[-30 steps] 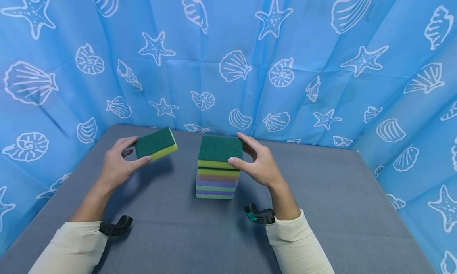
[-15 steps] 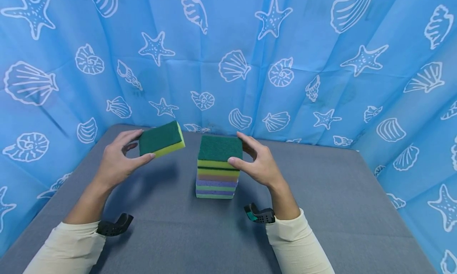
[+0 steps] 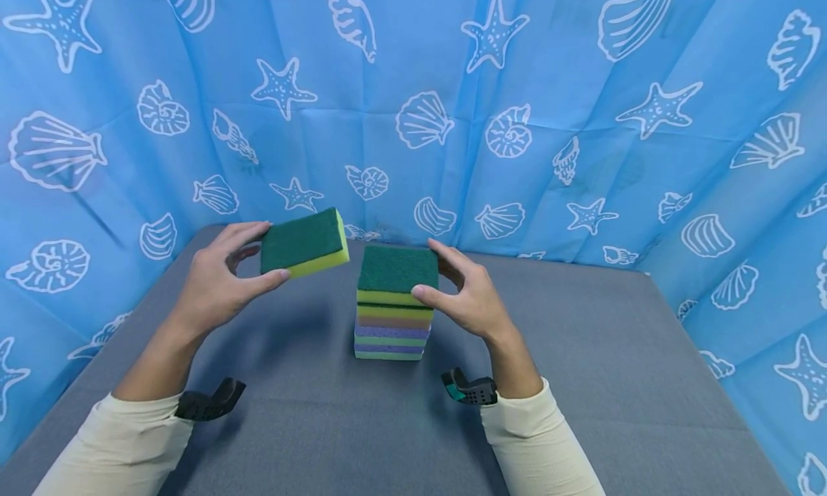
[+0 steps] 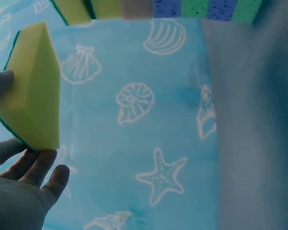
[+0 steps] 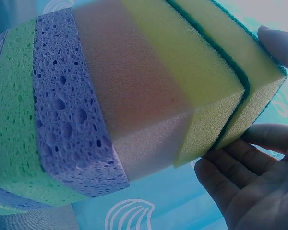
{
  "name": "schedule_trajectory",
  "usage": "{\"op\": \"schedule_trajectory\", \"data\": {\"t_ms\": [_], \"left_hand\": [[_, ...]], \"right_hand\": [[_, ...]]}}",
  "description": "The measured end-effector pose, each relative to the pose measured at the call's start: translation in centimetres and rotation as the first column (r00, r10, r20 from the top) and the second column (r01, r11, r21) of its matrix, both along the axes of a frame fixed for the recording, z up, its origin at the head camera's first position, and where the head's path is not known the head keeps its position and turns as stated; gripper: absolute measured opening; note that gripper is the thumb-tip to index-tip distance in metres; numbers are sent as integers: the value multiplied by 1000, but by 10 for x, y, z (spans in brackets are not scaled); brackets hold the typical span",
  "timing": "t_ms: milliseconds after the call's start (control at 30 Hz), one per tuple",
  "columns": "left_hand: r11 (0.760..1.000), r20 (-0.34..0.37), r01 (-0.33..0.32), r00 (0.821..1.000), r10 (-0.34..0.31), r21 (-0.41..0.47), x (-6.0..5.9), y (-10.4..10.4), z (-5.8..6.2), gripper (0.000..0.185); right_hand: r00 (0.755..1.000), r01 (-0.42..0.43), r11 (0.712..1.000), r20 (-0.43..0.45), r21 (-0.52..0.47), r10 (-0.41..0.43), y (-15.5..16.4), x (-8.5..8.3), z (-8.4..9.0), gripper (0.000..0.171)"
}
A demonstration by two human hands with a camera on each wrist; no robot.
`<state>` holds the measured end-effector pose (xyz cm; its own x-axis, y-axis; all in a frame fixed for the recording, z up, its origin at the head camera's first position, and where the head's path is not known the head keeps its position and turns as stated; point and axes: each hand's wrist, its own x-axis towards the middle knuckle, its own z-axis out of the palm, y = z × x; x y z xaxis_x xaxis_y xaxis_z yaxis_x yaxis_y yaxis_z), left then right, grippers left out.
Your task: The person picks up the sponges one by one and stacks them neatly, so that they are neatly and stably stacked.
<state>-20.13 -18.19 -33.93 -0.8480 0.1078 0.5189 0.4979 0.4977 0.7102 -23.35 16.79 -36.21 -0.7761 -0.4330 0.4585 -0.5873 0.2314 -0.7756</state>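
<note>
Left hand: your left hand [image 3: 216,284] pinches a green-and-yellow sponge [image 3: 304,242] between thumb and fingers, holding it in the air, tilted, just left of the stack and apart from it.
Right hand: your right hand [image 3: 468,295] grips the top sponge [image 3: 397,273] of the stack, thumb on the near side, fingers on the far side.
Stack: the sponge stack [image 3: 393,324], with yellow, orange, purple and green layers, stands on the grey bench [image 3: 581,381] near its middle.
Backdrop: a blue shell-print curtain [image 3: 549,123] hangs on the far side and on both sides.
</note>
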Motion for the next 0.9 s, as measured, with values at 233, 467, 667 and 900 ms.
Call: {"op": "schedule_trajectory", "data": {"t_ms": [233, 467, 667, 900], "left_hand": [[998, -35, 63, 997, -63, 2, 1, 10, 9, 70], [994, -31, 108, 994, -108, -24, 0, 21, 17, 70], [989, -24, 141, 989, -143, -49, -4, 32, 23, 67], [985, -1, 158, 987, -158, -75, -6, 42, 24, 67]], "right_hand": [[1000, 3, 1000, -4, -1, -3, 0, 0, -1, 73], [1000, 4, 1000, -7, -5, -4, 0, 1, 1, 75], [1000, 0, 1000, 1, -13, 0, 1, 2, 2, 76], [1000, 6, 1000, 3, -5, -6, 1, 2, 1, 77]]}}
